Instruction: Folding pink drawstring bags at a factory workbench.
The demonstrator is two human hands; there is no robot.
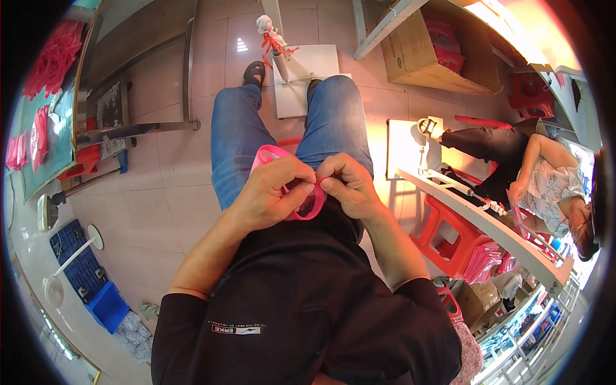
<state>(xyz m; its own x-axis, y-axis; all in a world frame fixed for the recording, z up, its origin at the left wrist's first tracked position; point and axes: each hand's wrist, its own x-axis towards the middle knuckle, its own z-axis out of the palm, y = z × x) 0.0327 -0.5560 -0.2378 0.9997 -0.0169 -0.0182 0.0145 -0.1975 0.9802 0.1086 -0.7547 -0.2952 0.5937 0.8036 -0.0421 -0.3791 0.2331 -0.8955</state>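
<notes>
A pink band (316, 209), looped and see-through in places, is in both hands above my lap. My left hand (274, 191) pinches it between thumb and curled fingers, and one loop sticks up behind those knuckles. Close beside it, my right hand (350, 186) pinches the band's edge with thumb and forefinger. The fingertips of both hands nearly meet. What exactly lies between the tips is too small to make out.
Ahead of my knees, a metal post with white and red ties (274, 45) rises from a white base plate (314, 64). A cardboard box (410, 51) holds pink packages. At right sit red stools (443, 234) and a co-worker (552, 186). Pink pieces lie on the left table (32, 173).
</notes>
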